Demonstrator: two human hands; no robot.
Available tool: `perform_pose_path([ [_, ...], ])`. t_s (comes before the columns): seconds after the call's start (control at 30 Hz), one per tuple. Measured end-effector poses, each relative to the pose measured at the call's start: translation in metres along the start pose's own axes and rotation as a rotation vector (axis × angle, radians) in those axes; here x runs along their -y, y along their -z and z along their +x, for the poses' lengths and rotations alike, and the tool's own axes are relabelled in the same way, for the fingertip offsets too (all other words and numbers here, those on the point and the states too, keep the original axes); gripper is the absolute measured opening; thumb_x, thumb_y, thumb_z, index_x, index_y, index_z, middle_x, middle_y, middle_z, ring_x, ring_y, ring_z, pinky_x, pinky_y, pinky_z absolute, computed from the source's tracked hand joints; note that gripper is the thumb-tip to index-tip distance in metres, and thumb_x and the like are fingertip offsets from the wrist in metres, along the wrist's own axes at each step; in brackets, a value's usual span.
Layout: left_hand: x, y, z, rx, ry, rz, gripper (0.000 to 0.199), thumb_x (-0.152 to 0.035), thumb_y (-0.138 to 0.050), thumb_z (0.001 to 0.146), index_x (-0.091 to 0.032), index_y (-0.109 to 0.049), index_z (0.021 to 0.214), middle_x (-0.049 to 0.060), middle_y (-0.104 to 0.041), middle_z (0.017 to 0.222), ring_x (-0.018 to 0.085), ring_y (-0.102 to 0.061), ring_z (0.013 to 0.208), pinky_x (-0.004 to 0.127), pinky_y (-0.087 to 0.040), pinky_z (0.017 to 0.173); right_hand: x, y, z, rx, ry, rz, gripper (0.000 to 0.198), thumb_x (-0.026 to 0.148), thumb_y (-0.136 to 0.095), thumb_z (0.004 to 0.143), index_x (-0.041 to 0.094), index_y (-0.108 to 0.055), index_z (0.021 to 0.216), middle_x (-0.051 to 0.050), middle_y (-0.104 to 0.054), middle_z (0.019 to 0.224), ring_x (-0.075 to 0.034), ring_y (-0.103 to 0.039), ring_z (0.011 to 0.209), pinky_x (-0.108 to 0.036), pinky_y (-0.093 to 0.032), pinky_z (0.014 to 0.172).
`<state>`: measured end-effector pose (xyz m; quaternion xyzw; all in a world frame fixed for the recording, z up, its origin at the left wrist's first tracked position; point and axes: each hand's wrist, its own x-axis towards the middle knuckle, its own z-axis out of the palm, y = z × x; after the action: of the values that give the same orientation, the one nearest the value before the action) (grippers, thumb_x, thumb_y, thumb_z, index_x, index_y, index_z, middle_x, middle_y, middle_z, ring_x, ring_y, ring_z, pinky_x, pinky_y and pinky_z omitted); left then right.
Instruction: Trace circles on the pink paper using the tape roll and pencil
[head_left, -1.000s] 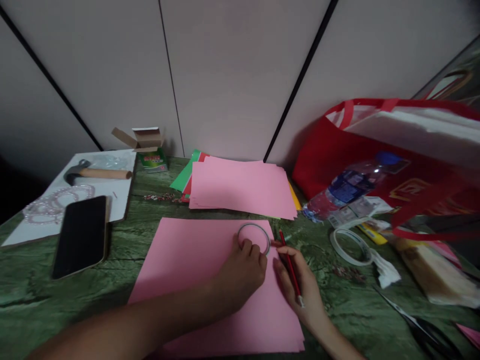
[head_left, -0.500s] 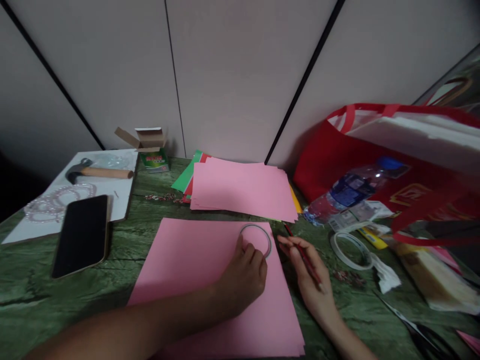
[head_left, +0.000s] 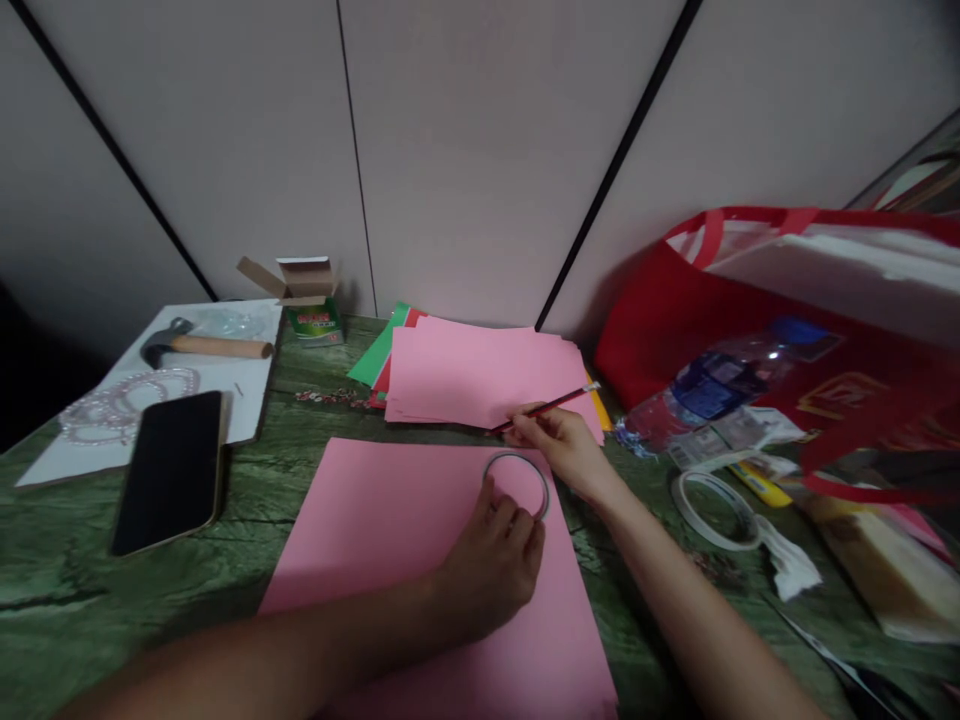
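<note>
A thin grey ring (head_left: 541,478) lies flat near the top right corner of a stack of pink paper (head_left: 397,520). My left hand (head_left: 499,550) is closed, its fingertips pressing on the ring's near-left side, and it hides the lower part of the ring. My right hand (head_left: 559,445) pinches a dark red pencil (head_left: 551,403) just beyond the ring. The pencil slants, its tip down to the left, over the near edge of a second pile of pink sheets (head_left: 480,370).
At left, a black phone (head_left: 172,470), a hammer (head_left: 217,346) and beads (head_left: 127,400) lie around a white board. A small open box (head_left: 315,315) stands behind. On the right are a bottle (head_left: 712,385), tape roll (head_left: 716,510), scissors (head_left: 832,660) and red bag (head_left: 652,300).
My right hand has moved up and left with the pencil, from beside the paper to above the ring. The pencil has turned round in it. My left hand stays on the ring.
</note>
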<state>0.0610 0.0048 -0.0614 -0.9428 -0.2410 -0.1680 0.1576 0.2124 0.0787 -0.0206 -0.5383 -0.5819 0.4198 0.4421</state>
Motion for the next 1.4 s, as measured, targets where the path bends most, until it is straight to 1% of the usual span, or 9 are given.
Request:
perform_pose_path([
  [0.2, -0.001, -0.001, 0.000, -0.056, 0.036, -0.030, 0.026, -0.014, -0.041, 0.088, -0.005, -0.056, 0.107, 0.013, -0.059, 0.090, 0.026, -0.054, 0.089, 0.045, -0.041, 0.081, -0.007, -0.011, 0.005, 0.077, 0.058, -0.189, 0.032, 0.049, -0.045, 0.086, 0.019, -0.053, 0.079, -0.003, -0.062, 0.070, -0.017, -0.061, 0.066, -0.029, -0.050, 0.064],
  [0.4, -0.001, -0.001, 0.000, -0.014, -0.039, -0.076, 0.029, -0.009, -0.037, 0.087, 0.000, -0.056, 0.108, 0.014, -0.059, 0.089, 0.023, -0.055, 0.085, 0.039, -0.042, 0.081, -0.007, -0.010, 0.005, 0.062, 0.033, -0.172, 0.028, 0.046, -0.041, 0.088, 0.020, -0.049, 0.079, -0.003, -0.062, 0.073, -0.017, -0.061, 0.066, -0.029, -0.049, 0.063],
  [0.5, -0.002, -0.003, 0.000, 0.002, -0.043, -0.081, 0.028, -0.007, -0.035, 0.086, -0.001, -0.057, 0.103, 0.014, -0.060, 0.089, 0.022, -0.055, 0.084, 0.037, -0.043, 0.079, 0.000, -0.011, 0.001, 0.097, 0.087, -0.277, 0.026, 0.041, -0.040, 0.090, 0.020, -0.050, 0.080, -0.002, -0.062, 0.072, -0.016, -0.059, 0.065, -0.027, -0.046, 0.063],
  [0.6, -0.003, -0.006, 0.000, -0.003, -0.046, -0.081, 0.029, -0.005, -0.036, 0.086, 0.000, -0.056, 0.106, 0.014, -0.060, 0.088, 0.021, -0.055, 0.081, 0.036, -0.044, 0.075, 0.010, -0.014, -0.004, 0.190, 0.168, -0.413, 0.021, 0.034, -0.041, 0.092, 0.019, -0.050, 0.082, -0.002, -0.062, 0.072, -0.015, -0.057, 0.066, -0.026, -0.043, 0.064],
  [0.73, -0.003, -0.008, -0.001, -0.049, -0.034, -0.044, 0.031, -0.009, -0.038, 0.087, -0.001, -0.055, 0.111, 0.014, -0.061, 0.092, 0.024, -0.056, 0.086, 0.044, -0.043, 0.083, 0.019, -0.020, -0.011, 0.304, 0.174, -0.511, 0.018, 0.028, -0.040, 0.093, 0.018, -0.049, 0.081, -0.004, -0.064, 0.076, -0.014, -0.057, 0.066, -0.024, -0.040, 0.061],
  [0.87, -0.003, -0.007, -0.001, -0.059, -0.034, -0.033, 0.029, -0.012, -0.043, 0.086, -0.002, -0.058, 0.109, 0.015, -0.061, 0.095, 0.028, -0.057, 0.091, 0.056, -0.036, 0.090, 0.021, -0.023, -0.012, 0.321, 0.137, -0.557, 0.017, 0.026, -0.040, 0.094, 0.018, -0.049, 0.083, -0.005, -0.064, 0.077, -0.015, -0.058, 0.066, -0.024, -0.039, 0.060],
  [1.07, -0.004, -0.004, -0.001, 0.007, -0.054, -0.015, 0.032, -0.015, -0.047, 0.084, 0.000, -0.058, 0.110, 0.022, -0.059, 0.107, 0.033, -0.054, 0.102, 0.059, -0.035, 0.092, 0.023, -0.026, -0.013, 0.364, 0.175, -0.691, 0.014, 0.025, -0.042, 0.094, 0.018, -0.050, 0.085, -0.004, -0.063, 0.079, -0.014, -0.056, 0.066, -0.024, -0.037, 0.061],
  [1.27, -0.005, -0.005, 0.000, 0.037, -0.059, -0.008, 0.027, -0.017, -0.049, 0.084, -0.002, -0.062, 0.102, 0.019, -0.063, 0.097, 0.033, -0.059, 0.093, 0.063, -0.035, 0.091, 0.030, -0.031, -0.018, 0.389, 0.205, -0.866, 0.011, 0.023, -0.044, 0.092, 0.018, -0.050, 0.086, -0.004, -0.062, 0.080, -0.015, -0.054, 0.066, -0.025, -0.034, 0.059],
  [1.4, -0.004, -0.005, 0.000, 0.039, -0.065, 0.013, 0.026, -0.017, -0.049, 0.084, -0.002, -0.061, 0.103, 0.021, -0.062, 0.101, 0.034, -0.058, 0.096, 0.064, -0.033, 0.092, 0.033, -0.033, -0.017, 0.377, 0.192, -0.897, 0.011, 0.023, -0.044, 0.093, 0.018, -0.051, 0.088, -0.005, -0.063, 0.083, -0.016, -0.056, 0.068, -0.026, -0.034, 0.060],
])
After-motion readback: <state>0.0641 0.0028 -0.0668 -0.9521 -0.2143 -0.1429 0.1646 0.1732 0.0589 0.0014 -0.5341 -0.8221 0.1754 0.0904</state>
